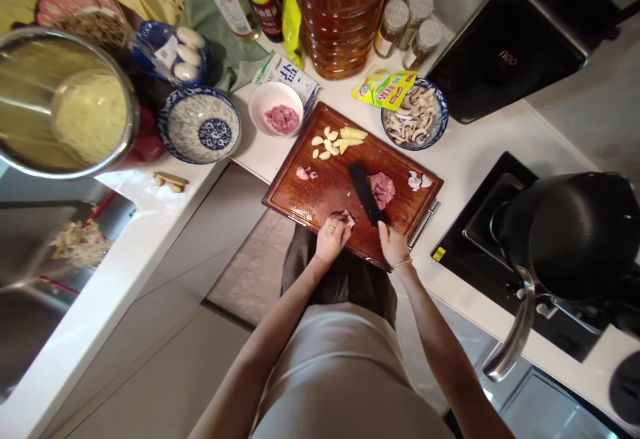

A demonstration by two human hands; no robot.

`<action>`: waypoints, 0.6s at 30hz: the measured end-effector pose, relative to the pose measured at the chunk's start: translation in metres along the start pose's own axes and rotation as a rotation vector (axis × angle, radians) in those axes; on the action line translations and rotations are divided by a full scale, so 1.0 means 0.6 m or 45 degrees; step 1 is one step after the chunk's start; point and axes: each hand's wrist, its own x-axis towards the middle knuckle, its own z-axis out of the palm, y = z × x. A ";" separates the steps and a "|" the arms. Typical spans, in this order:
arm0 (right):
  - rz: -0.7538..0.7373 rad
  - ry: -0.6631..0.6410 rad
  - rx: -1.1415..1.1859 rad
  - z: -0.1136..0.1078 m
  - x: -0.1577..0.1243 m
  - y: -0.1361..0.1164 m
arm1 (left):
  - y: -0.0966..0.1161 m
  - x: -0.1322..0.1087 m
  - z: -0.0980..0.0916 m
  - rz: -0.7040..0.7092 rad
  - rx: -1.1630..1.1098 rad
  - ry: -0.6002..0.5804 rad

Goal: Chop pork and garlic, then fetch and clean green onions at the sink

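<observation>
My right hand grips a kitchen knife by its handle, and the dark blade slants over the wooden cutting board. Just right of the blade lies a pile of cut pink meat. At the board's near edge my left hand is closed on a pale piece of meat, partly hidden by the fingers. Peeled garlic cloves and sliced ginger sit at the far side. A small meat scrap lies at left, with whitish trimmings at right.
Behind the board stand a white bowl of meat and a patterned bowl of sliced mushrooms. A black pot rests on the stove at right, its handle jutting out. The sink and a steel bowl are at left.
</observation>
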 end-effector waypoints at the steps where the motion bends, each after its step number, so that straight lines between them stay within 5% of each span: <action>1: 0.019 0.022 0.008 -0.007 0.004 0.004 | 0.000 0.000 0.000 0.006 -0.002 0.008; 11: -0.121 -0.011 -0.140 0.003 -0.074 -0.049 | 0.001 -0.004 0.003 -0.007 0.058 0.018; 18: -0.121 -0.054 -0.219 0.004 -0.080 -0.048 | 0.003 -0.002 0.007 0.000 0.098 0.041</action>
